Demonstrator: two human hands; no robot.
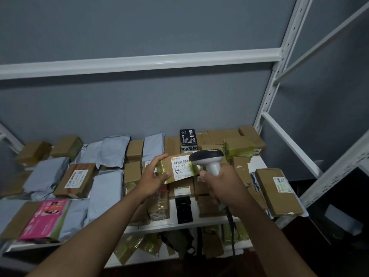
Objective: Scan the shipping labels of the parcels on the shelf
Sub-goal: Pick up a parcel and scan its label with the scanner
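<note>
Two hands work above the shelf (211,221): left hand (154,177) grips a small parcel (179,168), label (182,166) upward; right hand (220,183) clamps the barcode scanner (208,158), aimed there.

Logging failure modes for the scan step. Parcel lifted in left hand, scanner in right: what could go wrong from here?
1. The scanner head overlaps the right edge of the shipping label, so it may be too close or misaimed to read.
2. The left hand holds the small parcel by one end only; it could slip onto the crowded parcels below.
3. Other labels, such as the one just below, lie nearby and might get read instead.
</note>
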